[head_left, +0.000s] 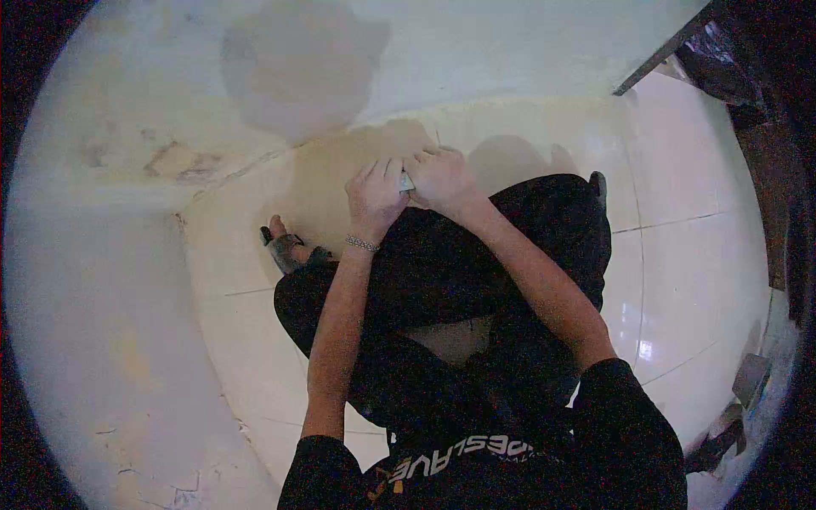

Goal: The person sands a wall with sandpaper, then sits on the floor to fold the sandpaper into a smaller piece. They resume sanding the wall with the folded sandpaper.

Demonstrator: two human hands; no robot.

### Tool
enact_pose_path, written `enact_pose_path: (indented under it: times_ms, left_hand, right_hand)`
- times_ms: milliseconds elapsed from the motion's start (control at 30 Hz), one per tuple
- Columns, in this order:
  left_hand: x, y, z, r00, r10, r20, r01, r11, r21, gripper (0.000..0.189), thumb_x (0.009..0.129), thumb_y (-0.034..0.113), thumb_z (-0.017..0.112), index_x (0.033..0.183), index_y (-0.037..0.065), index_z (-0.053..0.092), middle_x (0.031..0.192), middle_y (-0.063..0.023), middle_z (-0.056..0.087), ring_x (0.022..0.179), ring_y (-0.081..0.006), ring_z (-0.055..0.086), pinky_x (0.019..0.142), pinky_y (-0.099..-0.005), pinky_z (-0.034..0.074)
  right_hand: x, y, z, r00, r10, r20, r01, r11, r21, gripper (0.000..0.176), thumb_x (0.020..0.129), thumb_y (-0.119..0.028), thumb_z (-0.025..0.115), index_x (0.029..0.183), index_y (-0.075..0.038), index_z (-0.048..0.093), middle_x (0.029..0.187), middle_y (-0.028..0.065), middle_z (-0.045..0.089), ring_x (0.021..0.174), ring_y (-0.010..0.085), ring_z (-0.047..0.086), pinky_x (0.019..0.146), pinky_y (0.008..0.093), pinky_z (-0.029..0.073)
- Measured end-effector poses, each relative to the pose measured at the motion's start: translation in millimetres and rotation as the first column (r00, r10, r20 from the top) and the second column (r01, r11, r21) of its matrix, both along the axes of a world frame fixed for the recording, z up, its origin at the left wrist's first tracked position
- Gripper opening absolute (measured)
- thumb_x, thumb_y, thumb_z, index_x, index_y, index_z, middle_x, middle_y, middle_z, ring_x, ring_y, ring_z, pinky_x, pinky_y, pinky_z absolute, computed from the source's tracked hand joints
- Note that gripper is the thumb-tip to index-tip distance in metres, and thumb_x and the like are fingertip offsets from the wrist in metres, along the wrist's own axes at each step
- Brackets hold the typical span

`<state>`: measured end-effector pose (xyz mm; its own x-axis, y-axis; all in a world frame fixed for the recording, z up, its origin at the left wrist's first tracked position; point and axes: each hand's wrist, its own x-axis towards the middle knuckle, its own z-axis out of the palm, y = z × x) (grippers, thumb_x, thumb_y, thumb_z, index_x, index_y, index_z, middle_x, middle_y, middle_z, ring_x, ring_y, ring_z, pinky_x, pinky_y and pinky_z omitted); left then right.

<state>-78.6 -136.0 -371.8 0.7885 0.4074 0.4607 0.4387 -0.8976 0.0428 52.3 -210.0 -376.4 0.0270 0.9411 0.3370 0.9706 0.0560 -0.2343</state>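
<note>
My left hand, with a bracelet at its wrist, is closed with its fingers curled. Right beside it, my right hand is closed as well, and the two nearly touch. Between them shows part of a small pale, whitish-green object, gripped from both sides. Most of it is hidden by the fingers, so its kind cannot be made out. Both hands are held out in front of my crossed legs, above the floor.
Pale floor tiles surround me. A stained wall rises ahead and to the left. A sandalled foot sticks out at left. A dark edge and dark items are at upper right; more items lie at lower right.
</note>
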Motion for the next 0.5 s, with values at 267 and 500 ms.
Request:
enact_pose_path:
  times_ms: [267,500]
  left_hand:
    - [11.6,-5.2,3.2,0.970,0.115,-0.212,-0.163,0.961,-0.222,0.033,0.063,0.017,0.069,0.093,0.007,0.057,0.086,-0.0105,0.060,0.084,-0.0288,0.060,0.072,-0.0409,0.049]
    - [13.1,2.3,-11.2,0.959,0.151,-0.239,-0.183,0.976,-0.119,0.046,0.068,0.027,0.072,0.107,0.007,0.057,0.104,-0.0139,0.061,0.098,-0.0318,0.059,0.087,-0.0414,0.046]
  right_hand:
    - [-1.2,3.2,5.9,0.995,-0.096,0.024,0.097,0.993,-0.065,0.039,0.062,-0.024,0.075,0.091,-0.004,0.058,0.099,0.0121,0.058,0.107,0.0269,0.053,0.090,0.0413,0.042]
    - [1.4,4.9,4.2,0.993,-0.097,-0.060,0.086,0.982,-0.170,0.042,0.062,-0.022,0.074,0.095,-0.003,0.057,0.101,0.0145,0.059,0.107,0.0280,0.054,0.087,0.0395,0.043]
